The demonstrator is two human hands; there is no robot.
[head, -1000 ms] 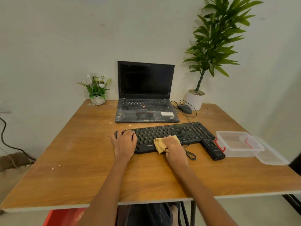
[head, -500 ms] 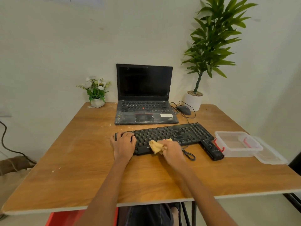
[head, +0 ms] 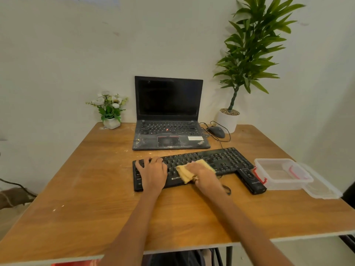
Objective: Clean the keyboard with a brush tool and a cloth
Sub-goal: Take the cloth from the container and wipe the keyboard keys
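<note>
Head view is showing the keyboard (head: 194, 166) lying lengthwise left to right on the table (head: 96, 189), the left hand (head: 152, 172) pressing flat-fingered on its left end while the right hand (head: 204, 174) is gripping the cloth (head: 185, 172) mid-board, nearer the unwiped right stretch.

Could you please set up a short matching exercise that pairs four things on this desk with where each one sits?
Things:
1. yellow cloth
2. mouse
3. black brush tool
4. flower pot

Places:
A. back left corner of the table
B. under the right hand, on the keyboard
C. between the laptop and the tall plant's white pot
D. between the keyboard's right end and the clear container

Pairs: 1-B, 2-C, 3-D, 4-A
</note>
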